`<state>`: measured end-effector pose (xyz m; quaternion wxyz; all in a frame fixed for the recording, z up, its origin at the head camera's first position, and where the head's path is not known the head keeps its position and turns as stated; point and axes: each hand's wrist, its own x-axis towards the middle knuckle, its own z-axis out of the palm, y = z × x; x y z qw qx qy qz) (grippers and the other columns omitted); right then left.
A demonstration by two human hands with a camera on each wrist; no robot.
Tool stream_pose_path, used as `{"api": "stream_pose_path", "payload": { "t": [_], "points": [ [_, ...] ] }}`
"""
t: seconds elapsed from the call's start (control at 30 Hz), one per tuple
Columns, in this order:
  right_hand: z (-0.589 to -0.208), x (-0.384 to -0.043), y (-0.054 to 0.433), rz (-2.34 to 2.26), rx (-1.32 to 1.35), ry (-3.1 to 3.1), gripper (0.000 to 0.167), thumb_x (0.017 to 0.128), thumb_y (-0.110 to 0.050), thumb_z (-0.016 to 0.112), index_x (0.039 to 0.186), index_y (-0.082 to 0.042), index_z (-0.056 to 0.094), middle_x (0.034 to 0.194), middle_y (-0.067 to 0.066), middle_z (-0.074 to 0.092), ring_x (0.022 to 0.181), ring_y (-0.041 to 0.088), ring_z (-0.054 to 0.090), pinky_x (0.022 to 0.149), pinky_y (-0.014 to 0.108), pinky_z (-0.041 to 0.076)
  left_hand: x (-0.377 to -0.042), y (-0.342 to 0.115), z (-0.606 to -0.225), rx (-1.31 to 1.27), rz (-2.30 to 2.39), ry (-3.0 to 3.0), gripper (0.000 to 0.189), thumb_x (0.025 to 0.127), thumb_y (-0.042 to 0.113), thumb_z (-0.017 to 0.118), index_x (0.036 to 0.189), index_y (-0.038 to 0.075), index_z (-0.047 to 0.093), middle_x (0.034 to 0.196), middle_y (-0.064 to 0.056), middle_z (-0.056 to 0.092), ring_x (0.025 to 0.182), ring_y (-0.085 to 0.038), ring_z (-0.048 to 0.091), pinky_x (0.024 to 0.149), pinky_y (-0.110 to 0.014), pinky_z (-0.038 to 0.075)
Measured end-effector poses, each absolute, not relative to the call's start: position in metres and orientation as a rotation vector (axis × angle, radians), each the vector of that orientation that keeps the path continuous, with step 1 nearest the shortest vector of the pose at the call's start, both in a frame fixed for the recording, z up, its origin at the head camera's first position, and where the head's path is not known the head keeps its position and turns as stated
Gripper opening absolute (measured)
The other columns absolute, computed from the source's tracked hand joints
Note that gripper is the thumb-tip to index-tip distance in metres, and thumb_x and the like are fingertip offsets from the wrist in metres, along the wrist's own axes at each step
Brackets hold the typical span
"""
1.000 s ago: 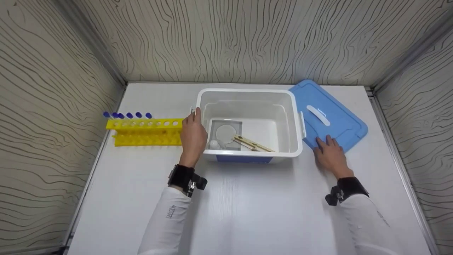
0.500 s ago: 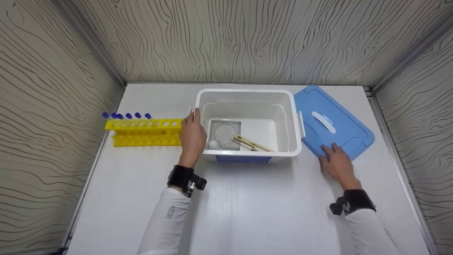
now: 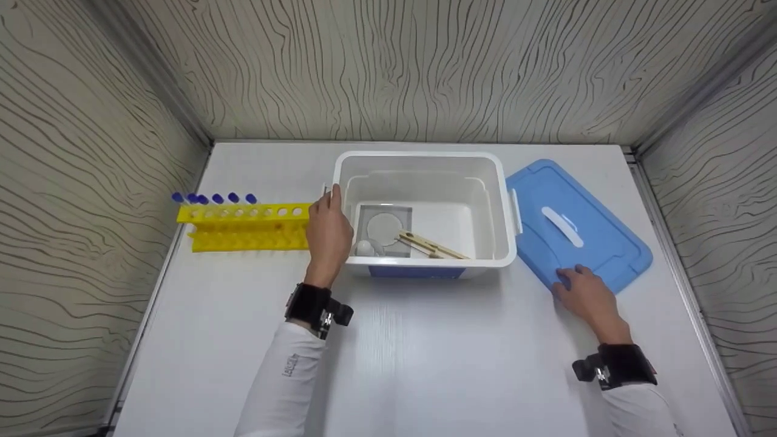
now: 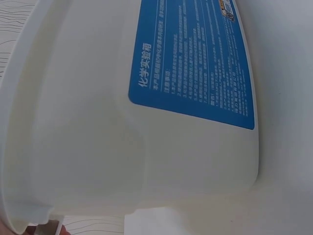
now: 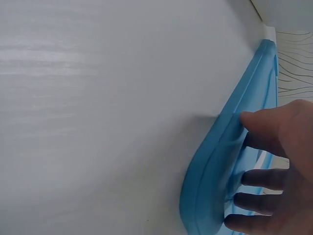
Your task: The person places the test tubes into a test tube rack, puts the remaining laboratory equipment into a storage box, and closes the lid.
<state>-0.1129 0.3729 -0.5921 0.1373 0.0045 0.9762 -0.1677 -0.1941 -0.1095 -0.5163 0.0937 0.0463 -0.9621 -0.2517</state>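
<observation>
A white plastic storage box [image 3: 419,262] stands open-topped in the middle of the table. My left hand [image 3: 329,233] grips its left rim by the side handle; in the left wrist view only bits of the fingers show below the rim. A blue label [image 4: 195,58] covers the box's front wall. To the right lies the blue lid [image 3: 598,233] with a white handle. My right hand [image 3: 592,300] rests its fingertips on the lid's near corner. In the right wrist view the thumb touches the lid's edge and the fingers lie extended on its top.
Inside the box are a grey square pad [image 3: 405,215] with a disc, a small clear vessel [image 3: 365,247] and wooden clamps [image 3: 443,249]. Left of it stands a yellow test tube rack [image 3: 243,243] with several blue-capped tubes [image 3: 217,198]. Patterned panels [image 3: 388,73] enclose the table.
The lid has slid toward me and to the right under my right hand, away from the box. My left hand stays on the box rim.
</observation>
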Motion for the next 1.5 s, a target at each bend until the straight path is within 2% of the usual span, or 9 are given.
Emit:
{"api": "stream_pose_path", "payload": {
  "t": [0.2,0.4,0.57,0.77,1.03,1.5],
  "points": [
    [-0.574,-0.115,0.373,-0.413,-0.031,2.705,0.048,0.104,-0.025,0.052,0.135,0.011,0.063,0.137,0.045,0.056,0.124,0.066,0.054,0.1,0.071,0.05,-0.194,-0.11,-0.515,0.133,-0.744,-2.867,0.053,0.104,0.002,0.053,0.157,0.003,0.047,0.149,-0.025,0.058,0.136,-0.047,0.057,0.103,-0.055,0.058],
    [-0.559,-0.134,0.376,-0.363,-0.086,2.635,0.056,0.105,-0.03,0.053,0.14,0.013,0.055,0.138,0.043,0.057,0.125,0.065,0.054,0.097,0.072,0.051,-0.194,-0.111,-0.516,0.152,-0.757,-2.876,0.054,0.104,0.001,0.053,0.158,0.004,0.046,0.151,-0.025,0.057,0.137,-0.047,0.056,0.103,-0.055,0.058],
    [-0.568,-0.159,0.376,-0.455,-0.02,2.763,0.063,0.107,-0.03,0.05,0.152,0.012,0.041,0.148,0.048,0.042,0.129,0.07,0.046,0.1,0.077,0.047,-0.194,-0.112,-0.516,0.157,-0.764,-2.87,0.055,0.104,0.0,0.053,0.158,0.004,0.046,0.15,-0.025,0.058,0.137,-0.047,0.057,0.101,-0.056,0.059],
    [-0.593,-0.176,0.37,-0.592,0.021,2.848,0.069,0.106,-0.027,0.052,0.157,0.013,0.029,0.157,0.052,0.02,0.141,0.073,0.026,0.114,0.081,0.029,-0.195,-0.112,-0.516,0.151,-0.768,-2.859,0.054,0.103,0.0,0.053,0.157,0.003,0.046,0.149,-0.026,0.058,0.136,-0.048,0.057,0.103,-0.057,0.058],
    [-0.617,-0.167,0.361,-0.522,0.086,2.855,0.068,0.109,-0.029,0.041,0.16,0.012,0.024,0.163,0.046,0.011,0.149,0.067,0.013,0.112,0.088,0.021,-0.193,-0.111,-0.516,0.158,-0.76,-2.863,0.055,0.104,0.001,0.053,0.158,0.004,0.046,0.151,-0.024,0.058,0.138,-0.047,0.056,0.099,-0.057,0.06],
    [-0.616,-0.135,0.365,-0.479,0.067,2.883,0.067,0.108,-0.03,0.047,0.158,0.011,0.03,0.16,0.047,0.019,0.145,0.069,0.022,0.11,0.085,0.03,-0.193,-0.112,-0.517,0.133,-0.75,-2.833,0.053,0.103,0.0,0.054,0.155,0.002,0.049,0.147,-0.025,0.06,0.133,-0.048,0.059,0.1,-0.057,0.059]
  ]
}}
